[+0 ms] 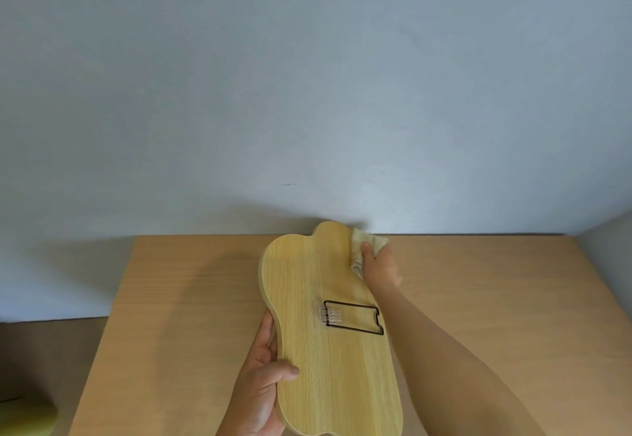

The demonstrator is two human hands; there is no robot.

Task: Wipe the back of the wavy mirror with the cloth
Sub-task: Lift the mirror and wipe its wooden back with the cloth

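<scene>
The wavy mirror is held above the table with its light wood-grain back facing me. A black wire stand and a clear plastic clip lie flat on that back. My left hand grips the mirror's lower left edge, thumb on the back. My right hand holds a crumpled beige cloth pressed against the upper right edge of the back, near the mirror's far end. The mirror's glass side is hidden.
A light wooden table lies under the mirror, pushed against a pale grey-blue wall. A yellow-green object shows at the bottom left, off the table. Floor shows to the table's left.
</scene>
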